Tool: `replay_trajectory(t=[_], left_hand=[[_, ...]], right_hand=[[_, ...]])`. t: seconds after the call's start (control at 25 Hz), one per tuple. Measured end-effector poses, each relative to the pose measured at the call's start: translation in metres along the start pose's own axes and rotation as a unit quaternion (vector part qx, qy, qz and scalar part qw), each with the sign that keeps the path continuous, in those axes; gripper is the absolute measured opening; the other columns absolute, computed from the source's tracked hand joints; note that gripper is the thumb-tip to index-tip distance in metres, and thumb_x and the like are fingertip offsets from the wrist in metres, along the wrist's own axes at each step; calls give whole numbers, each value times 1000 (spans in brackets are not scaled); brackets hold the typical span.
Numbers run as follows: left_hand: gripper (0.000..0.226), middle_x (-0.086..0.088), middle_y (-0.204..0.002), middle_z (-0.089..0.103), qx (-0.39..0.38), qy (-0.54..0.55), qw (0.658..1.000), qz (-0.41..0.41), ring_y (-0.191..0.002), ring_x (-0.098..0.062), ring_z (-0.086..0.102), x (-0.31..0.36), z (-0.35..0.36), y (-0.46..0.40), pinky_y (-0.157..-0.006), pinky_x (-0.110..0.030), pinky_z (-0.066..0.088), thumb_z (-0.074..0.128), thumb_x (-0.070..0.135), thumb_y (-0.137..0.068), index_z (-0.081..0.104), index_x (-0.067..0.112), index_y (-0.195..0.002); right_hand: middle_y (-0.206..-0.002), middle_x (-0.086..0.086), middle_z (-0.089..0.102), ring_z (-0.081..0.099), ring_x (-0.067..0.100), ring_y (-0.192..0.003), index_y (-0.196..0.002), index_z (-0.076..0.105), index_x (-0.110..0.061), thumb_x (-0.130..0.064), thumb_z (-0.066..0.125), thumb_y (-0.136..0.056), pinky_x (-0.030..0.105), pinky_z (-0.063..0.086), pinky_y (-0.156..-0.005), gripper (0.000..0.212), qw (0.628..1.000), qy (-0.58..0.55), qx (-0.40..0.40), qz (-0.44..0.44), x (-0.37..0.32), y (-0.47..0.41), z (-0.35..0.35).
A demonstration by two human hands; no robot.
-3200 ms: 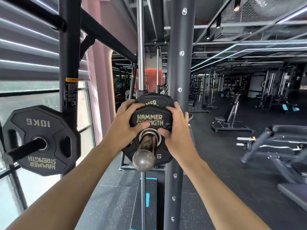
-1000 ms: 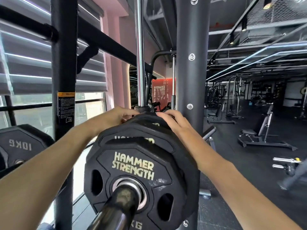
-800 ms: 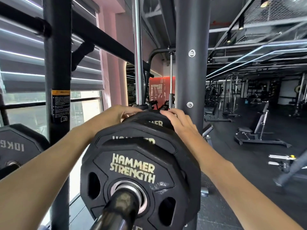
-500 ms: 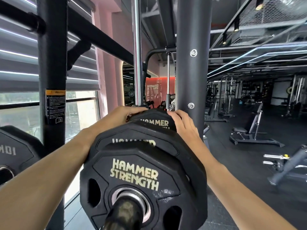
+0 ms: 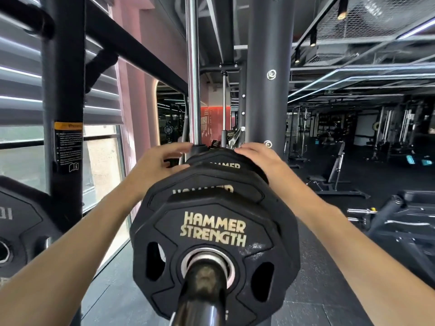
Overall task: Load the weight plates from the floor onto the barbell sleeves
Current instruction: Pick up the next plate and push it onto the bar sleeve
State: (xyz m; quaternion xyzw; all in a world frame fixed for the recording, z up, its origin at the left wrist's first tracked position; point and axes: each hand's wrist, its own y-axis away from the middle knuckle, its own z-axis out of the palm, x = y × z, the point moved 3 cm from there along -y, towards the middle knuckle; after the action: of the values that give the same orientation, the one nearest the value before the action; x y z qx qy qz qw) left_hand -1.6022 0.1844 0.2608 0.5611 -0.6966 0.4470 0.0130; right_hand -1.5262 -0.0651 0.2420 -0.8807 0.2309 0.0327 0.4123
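I see the black rack upright (image 5: 268, 67) rising through the upper middle of the frame. Below it, three stacked weight plates (image 5: 213, 231) sit on the barbell sleeve (image 5: 202, 300), filling the lower centre. My left hand (image 5: 160, 165) and right hand (image 5: 261, 158) rest loosely on the farthest plate's rim, fingers relaxed.

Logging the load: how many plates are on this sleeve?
3 show: nearest plate, middle plate, farthest plate under both hands; more may hide behind.
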Motion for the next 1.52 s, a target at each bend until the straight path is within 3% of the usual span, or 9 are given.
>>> replay_trajectory(t=[0.08,0.2,0.52,0.72,0.88,1.04,1.2,1.32,1.52], left_hand=[[25,12,-113,72,45,49,997,26,-105,-7,67,14,-12,19,-94,-26,50,64,22,-95,70,28,-119],[21,5,-95,77,42,121,990,61,-90,-10,71,39,-18,52,-81,-23,54,58,31,-97,76,27,-107],[50,16,-120,72,-117,143,978,96,-105,-8,71,37,-22,77,-85,-25,59,61,25,-88,56,36,-136],[53,13,-130,65,-83,64,981,164,-120,-2,60,29,-19,59,-101,-20,49,67,28,-86,58,26,-138],[67,10,-148,51,-73,-1,979,189,-135,4,45,16,-8,47,-114,-17,35,74,4,-86,48,20,-147],[77,14,-162,24,-74,-34,986,143,-148,0,23,6,6,30,-114,-11,25,75,12,-86,37,21,-153],[89,16,-161,14,-61,-63,991,97,-150,-5,15,-8,23,6,-122,-22,16,77,16,-84,26,19,-157],[84,15,-157,27,-49,-60,994,76,-136,-1,31,-13,34,-9,-105,1,25,76,10,-85,31,18,-155],[75,15,-132,44,-21,-33,997,73,-121,-2,43,-11,36,-10,-85,10,28,77,7,-84,43,19,-150]], right_hand=[[-134,-8,60,52,4,-128,-137,58,-20,-10,56,-99,32,39,-114,39,995,-98,28,6,-19,4,-17],[-112,1,73,67,17,-110,-125,64,-13,-10,48,-104,41,52,-99,27,970,-242,31,-2,-59,19,-31],[-125,-13,68,62,6,-119,-131,65,-18,-26,58,-98,27,47,-101,34,991,-123,46,-37,-74,44,-20],[-131,-7,64,58,4,-123,-137,59,-17,-32,54,-99,28,46,-104,41,996,-66,59,-19,-54,43,-9],[-145,-15,51,40,3,-141,-141,53,-26,-39,51,-102,35,35,-117,41,996,-20,84,-11,-39,41,1],[-156,-27,30,22,3,-150,-149,34,-37,-60,49,-94,52,27,-120,61,997,40,68,-9,-15,26,12],[-160,-19,27,17,-1,-150,-153,30,-29,-55,53,-94,47,26,-121,68,996,40,78,28,3,17,22],[-158,-20,32,31,0,-145,-153,30,-30,-54,52,-92,39,35,-117,69,995,22,74,65,13,13,28],[-144,-21,47,48,4,-131,-149,34,-33,-55,50,-91,29,43,-108,64,993,11,69,95,19,11,31]])
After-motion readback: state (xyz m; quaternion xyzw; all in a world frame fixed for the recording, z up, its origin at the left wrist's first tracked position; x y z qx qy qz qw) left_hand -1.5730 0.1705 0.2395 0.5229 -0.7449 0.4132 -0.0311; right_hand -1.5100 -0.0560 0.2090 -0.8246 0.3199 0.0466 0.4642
